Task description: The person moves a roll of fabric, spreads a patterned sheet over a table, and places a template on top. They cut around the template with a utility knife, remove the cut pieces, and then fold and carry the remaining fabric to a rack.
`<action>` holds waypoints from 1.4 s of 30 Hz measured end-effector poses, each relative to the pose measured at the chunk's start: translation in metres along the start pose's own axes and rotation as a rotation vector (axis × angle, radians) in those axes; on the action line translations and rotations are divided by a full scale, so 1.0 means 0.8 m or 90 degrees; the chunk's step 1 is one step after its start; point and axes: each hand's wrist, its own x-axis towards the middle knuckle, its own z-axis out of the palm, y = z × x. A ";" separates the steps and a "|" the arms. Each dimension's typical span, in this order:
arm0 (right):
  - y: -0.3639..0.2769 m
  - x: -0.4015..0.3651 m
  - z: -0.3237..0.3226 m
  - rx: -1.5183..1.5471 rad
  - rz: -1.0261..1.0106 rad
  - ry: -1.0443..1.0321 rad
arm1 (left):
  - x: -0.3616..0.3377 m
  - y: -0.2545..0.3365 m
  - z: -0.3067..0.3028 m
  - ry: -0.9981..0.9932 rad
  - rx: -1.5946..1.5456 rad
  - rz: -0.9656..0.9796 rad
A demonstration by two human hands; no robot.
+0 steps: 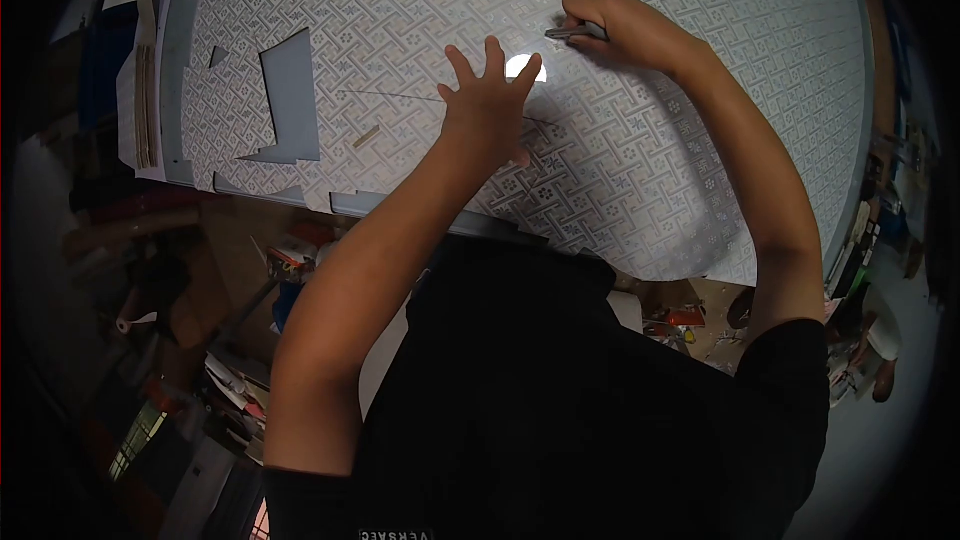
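A large silvery-white sheet point(640, 170) with an embossed lattice and flower pattern covers the table. My left hand point(487, 110) lies on it with the fingers spread wide. Beside its fingertips is a bright white patch point(525, 67), which looks like glare. Farther right, my right hand point(635, 32) is closed round a grey utility knife point(575, 33) whose tip points left, close to the sheet. A thin dark line point(390, 95) runs across the sheet to my left hand. Left of it, a cut-out opening shows the grey surface point(292, 100) beneath.
A small tan strip point(367, 137) lies on the sheet. Layered boards or papers point(147, 105) stand at the table's left end. Below the near edge are cluttered tools, including a red-orange item point(686, 317). Another person point(882, 340) is partly visible at the right.
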 end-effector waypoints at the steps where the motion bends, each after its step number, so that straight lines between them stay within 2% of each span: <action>1: -0.002 0.008 0.000 0.001 -0.003 -0.001 | 0.000 -0.001 -0.001 -0.007 0.003 0.004; 4: -0.010 0.047 0.016 -0.004 -0.028 0.008 | 0.001 -0.002 -0.002 -0.019 0.004 0.008; 6: -0.019 0.096 0.032 0.004 -0.123 0.071 | -0.003 -0.003 -0.004 -0.017 0.006 0.007; 9: -0.037 0.141 0.042 0.001 -0.098 0.049 | -0.003 -0.020 0.012 0.049 0.002 0.028; 11: -0.044 0.145 0.032 -0.017 -0.111 0.036 | 0.017 -0.066 0.047 0.279 -0.032 0.186; 12: -0.045 0.141 0.029 -0.028 -0.112 0.019 | 0.011 -0.079 0.043 0.283 -0.032 0.180; 14: -0.037 0.138 0.038 -0.021 -0.123 0.041 | 0.004 -0.100 0.028 0.252 -0.195 0.031; 15: -0.030 0.137 0.042 -0.009 -0.128 0.064 | 0.004 -0.106 0.019 0.200 -0.215 -0.037; 21: -0.046 0.138 0.031 -0.029 -0.102 0.028 | -0.003 -0.111 0.030 0.217 -0.079 -0.191; 22: -0.048 0.146 0.034 -0.030 -0.109 0.024 | -0.004 -0.110 0.025 0.220 -0.081 -0.199; 24: -0.052 0.169 0.039 -0.045 -0.139 0.036 | -0.003 -0.111 0.012 0.133 -0.143 -0.196; 30: -0.096 0.248 0.059 -0.046 -0.151 0.040 | -0.003 -0.114 0.014 0.129 -0.108 -0.188; 34: -0.089 0.249 0.069 -0.031 -0.177 0.053 | -0.002 -0.116 0.013 0.127 -0.106 -0.192; 36: -0.077 0.243 0.084 0.040 -0.140 0.100 | -0.002 -0.116 0.015 0.145 -0.108 -0.186; 40: -0.070 0.236 0.096 0.054 -0.132 0.120 | -0.002 -0.116 0.015 0.152 -0.111 -0.184; 42: -0.070 0.236 0.096 0.039 -0.118 0.117 | -0.001 -0.115 0.009 0.098 -0.073 -0.193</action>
